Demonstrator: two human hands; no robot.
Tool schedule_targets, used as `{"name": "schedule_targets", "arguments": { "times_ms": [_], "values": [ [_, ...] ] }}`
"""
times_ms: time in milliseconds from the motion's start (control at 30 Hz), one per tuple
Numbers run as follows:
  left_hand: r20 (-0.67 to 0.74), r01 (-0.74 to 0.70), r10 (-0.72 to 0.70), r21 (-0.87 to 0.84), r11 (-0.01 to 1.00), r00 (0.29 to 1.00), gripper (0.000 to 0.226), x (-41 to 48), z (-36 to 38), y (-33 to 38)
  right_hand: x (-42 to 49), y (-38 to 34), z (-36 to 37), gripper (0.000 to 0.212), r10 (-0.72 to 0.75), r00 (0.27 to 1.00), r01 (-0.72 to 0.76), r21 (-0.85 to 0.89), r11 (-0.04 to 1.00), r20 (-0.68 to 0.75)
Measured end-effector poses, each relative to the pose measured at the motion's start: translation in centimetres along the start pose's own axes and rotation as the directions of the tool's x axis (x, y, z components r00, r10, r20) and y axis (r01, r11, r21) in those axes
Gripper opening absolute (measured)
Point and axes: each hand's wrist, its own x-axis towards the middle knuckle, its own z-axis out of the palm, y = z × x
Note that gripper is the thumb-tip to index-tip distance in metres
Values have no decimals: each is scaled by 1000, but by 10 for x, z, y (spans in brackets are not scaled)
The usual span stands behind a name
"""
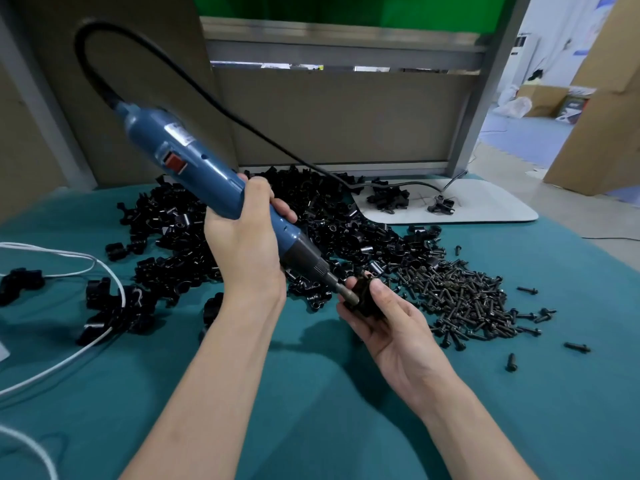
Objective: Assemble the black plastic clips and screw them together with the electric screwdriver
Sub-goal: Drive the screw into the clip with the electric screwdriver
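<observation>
Head view: left hand (247, 237) grips the electric screwdriver (214, 188), fingers wrapped around it. Right hand (391, 327) fingers pinch a black clip (367, 296) at the bit.

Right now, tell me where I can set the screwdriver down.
Bare green cloth lies near you, between the forearms, and right of the screw pile. Crowded: the clip heap ahead, and the left side with white cable and loose clips.

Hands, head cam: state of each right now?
Left hand: closed around the blue electric screwdriver.
Right hand: closed on a black plastic clip, bit tip against it.
</observation>
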Motion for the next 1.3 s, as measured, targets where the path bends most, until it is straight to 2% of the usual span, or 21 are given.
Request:
{"name": "schedule_targets", "arguments": {
  "times_ms": [100, 267, 333, 400, 467, 567, 667, 733, 833, 900, 1033, 1200, 1300],
  "values": [
    [-56, 41, -42, -6, 999, 998, 14, 2, -6, -7, 0, 1, 1, 40, -45, 999, 45, -29, 999, -4],
    [-130, 113, -111, 4, 994, 985, 16, 4, -13, -15, 1, 2, -2, 35, -82, 997, 82, -78, 994, -2],
    [-174, 127, -122, 18, 992, 977, 21, 6, -16, -18, 2, 3, -4, 30, -140, 990, 141, -160, 977, 17],
    [-262, 163, -148, 34, 986, 954, 25, 8, -19, -22, 2, 5, -5, 27, -214, 976, 216, -273, 937, 37],
    [-381, 220, -187, 44, 975, 905, 26, 10, -24, -26, 1, 6, -4, 34, -262, 964, 258, -407, 876, 45],
    [-480, 311, -271, 5, 950, 834, 8, 13, -32, -26, 0, 11, -3, 53, -289, 952, 290, -609, 738, 103],
    [-496, 344, -315, -34, 938, 809, 20, 20, -41, -20, -2, 13, -2, 48, -299, 944, 314, -673, 670, 143],
    [-514, 339, -320, -60, 939, 796, 19, 29, -48, -13, -3, 9, -5, 41, -313, 939, 324, -667, 670, 141],
    [-523, 336, -384, -188, 923, 761, 15, 44, -63, -4, -5, 5, -9, 31, -306, 943, 310, -670, 675, 129],
    [-506, 353, -422, -232, 906, 752, 14, 47, -66, -3, -4, 8, -9, 28, -279, 951, 289, -718, 633, 137],
    [-511, 362, -404, -186, 914, 759, 15, 36, -56, -10, -3, 13, -8, 28, -247, 956, 273, -788, 552, 158],
    [-520, 354, -375, -144, 924, 767, 17, 32, -52, -14, -5, 14, -9, 33, -205, 960, 271, -799, 536, 188],
    [-519, 348, -367, -138, 927, 772, 18, 30, -51, -14, -3, 16, -8, 29, -193, 961, 270, -812, 518, 196]
  ]
}}
